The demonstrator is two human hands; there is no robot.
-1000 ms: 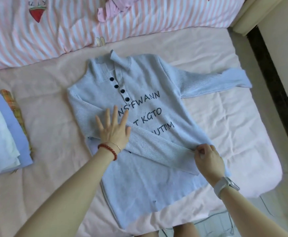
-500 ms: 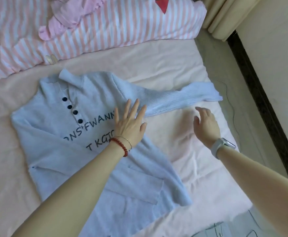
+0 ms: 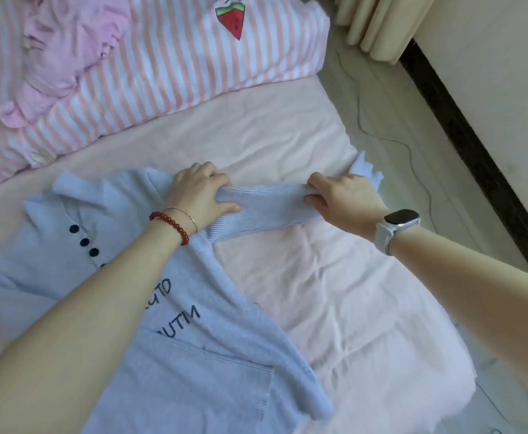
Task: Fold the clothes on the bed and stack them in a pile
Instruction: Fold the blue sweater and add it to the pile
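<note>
A light blue knit sweater (image 3: 68,255) with dark buttons and black lettering lies face up on the pale pink bed sheet (image 3: 334,302). One sleeve is folded across its lower front. The other ribbed sleeve (image 3: 269,205) stretches out to the right. My left hand (image 3: 200,195) grips this sleeve near the shoulder. My right hand (image 3: 344,197) grips it near the cuff, whose end pokes out past my fingers. My left forearm covers part of the lettering.
A pink-and-white striped duvet (image 3: 194,67) with a strawberry print lies along the far side, with a pink ruffled garment (image 3: 59,48) on it. The bed's right edge drops to a tiled floor with a thin cable (image 3: 413,158), a curtain (image 3: 378,23) and a wall.
My view has swung right, so the folded pile at the left is out of sight. Both hands left the sweater's front and took hold of the outstretched sleeve.
</note>
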